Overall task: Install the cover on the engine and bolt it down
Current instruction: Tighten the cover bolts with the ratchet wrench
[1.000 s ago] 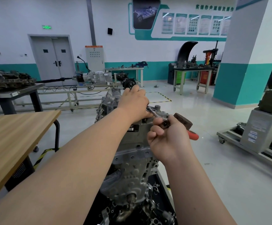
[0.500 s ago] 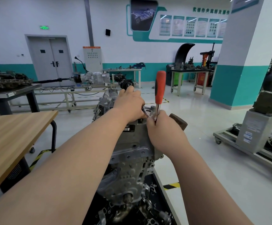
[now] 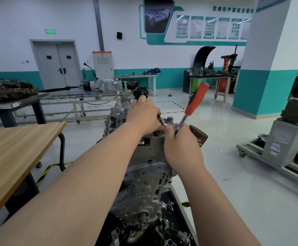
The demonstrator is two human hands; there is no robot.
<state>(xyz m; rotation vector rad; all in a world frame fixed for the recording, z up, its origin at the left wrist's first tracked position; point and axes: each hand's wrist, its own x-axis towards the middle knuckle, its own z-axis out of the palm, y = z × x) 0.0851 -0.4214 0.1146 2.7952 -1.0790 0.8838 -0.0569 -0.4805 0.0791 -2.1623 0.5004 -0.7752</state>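
engine (image 3: 144,189): grey cast-metal block, upright, directly beneath both sets of fingers.
cover (image 3: 150,149): dark grey metal housing with white label, seated on top of engine, just below and nearward of fingertips; judged in place, bolting under way.
ratchet (image 3: 191,110): chrome shank with red-orange rubber handle; head enclosed by right fingers, long axis rising up and away to the right of them, handle end free.
right hand (image 3: 182,144): nearer to ratchet head; fingers clenched round head and lower shank, back of hand toward camera, wrist in line with forearm at cover's right edge.
left hand (image 3: 144,116): knuckles up, fingers curled round far end of extension bar, forearm lying across cover's left side.
extension bar (image 3: 162,121): short chrome rod, between the two sets of fingers, slanting from left fingers toward right thumb.
bolt: hidden beneath fingers; seating cannot be told.
next move: judged a swing of handle about head; free arc required to right of fingers, left grasp steadying bar.
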